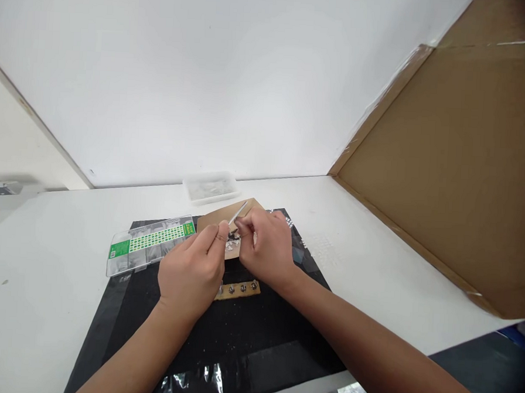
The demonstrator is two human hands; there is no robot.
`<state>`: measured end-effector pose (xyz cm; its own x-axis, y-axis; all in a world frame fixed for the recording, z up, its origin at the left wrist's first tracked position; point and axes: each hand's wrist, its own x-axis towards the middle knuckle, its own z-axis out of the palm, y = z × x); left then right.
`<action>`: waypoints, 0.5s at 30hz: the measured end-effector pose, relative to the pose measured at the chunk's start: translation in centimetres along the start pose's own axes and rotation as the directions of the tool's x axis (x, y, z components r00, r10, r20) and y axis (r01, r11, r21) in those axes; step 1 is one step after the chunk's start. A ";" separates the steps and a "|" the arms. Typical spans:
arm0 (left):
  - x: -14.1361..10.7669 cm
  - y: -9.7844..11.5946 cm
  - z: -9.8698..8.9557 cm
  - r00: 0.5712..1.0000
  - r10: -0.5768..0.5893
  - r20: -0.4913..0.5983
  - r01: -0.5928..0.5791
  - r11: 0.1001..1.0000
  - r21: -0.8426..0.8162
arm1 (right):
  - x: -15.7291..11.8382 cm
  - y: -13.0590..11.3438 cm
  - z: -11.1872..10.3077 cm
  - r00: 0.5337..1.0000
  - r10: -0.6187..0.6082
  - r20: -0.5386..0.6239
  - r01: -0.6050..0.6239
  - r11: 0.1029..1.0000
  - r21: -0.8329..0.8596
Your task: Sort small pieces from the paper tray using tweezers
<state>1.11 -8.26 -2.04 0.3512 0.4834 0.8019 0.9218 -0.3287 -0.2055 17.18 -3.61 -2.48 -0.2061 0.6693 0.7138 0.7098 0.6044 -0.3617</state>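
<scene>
My left hand (195, 269) is closed, with a thin pale rod (238, 213) rising at a slant from its fingertips. Close beside it, my right hand (266, 243) is pinched shut; what its fingers grip is too small to make out. Small dark bits (233, 236) show between the two hands, over a brown sheet (220, 215) with whitish pieces on it. Nearer to me lies a narrow yellowish strip (237, 290) bearing several small shiny metal parts, its left end covered by my left hand.
A black mat (255, 337) lies under the work on the white table (33, 278). To the left is a clear compartment box (149, 244) with a green label. A translucent tray (211, 188) stands behind. A cardboard panel (440, 170) walls off the right side.
</scene>
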 end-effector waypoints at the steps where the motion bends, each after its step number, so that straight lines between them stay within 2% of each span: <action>1: 0.0 0.0 0.0 1.000 0.006 0.003 -0.006 1.000 0.004 | 0.0 0.0 0.0 1.000 0.011 -0.005 -0.011 1.000 0.007; 5: -0.2 0.0 0.0 1.000 0.015 0.024 -0.016 1.000 0.001 | 0.0 -0.1 0.1 0.999 -0.004 0.038 0.002 0.999 0.049; 8: -0.3 0.0 0.1 0.999 0.017 0.033 -0.018 1.000 0.009 | -0.1 -0.1 0.1 0.999 0.037 0.010 -0.037 0.998 0.042; 12: -0.3 -0.1 0.1 0.998 0.027 0.052 -0.028 1.000 0.009 | 0.0 -0.1 0.1 0.998 0.013 0.055 -0.017 0.997 0.075; 15: -0.2 -0.1 0.2 0.999 0.005 0.041 -0.006 1.000 0.014 | 0.0 0.0 0.2 0.999 0.049 0.000 -0.049 0.999 0.020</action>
<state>0.97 -8.22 -2.29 0.3621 0.5145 0.7773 0.9220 -0.3201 -0.2177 17.04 -3.54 -2.54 -0.1710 0.6984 0.6950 0.7057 0.5791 -0.4083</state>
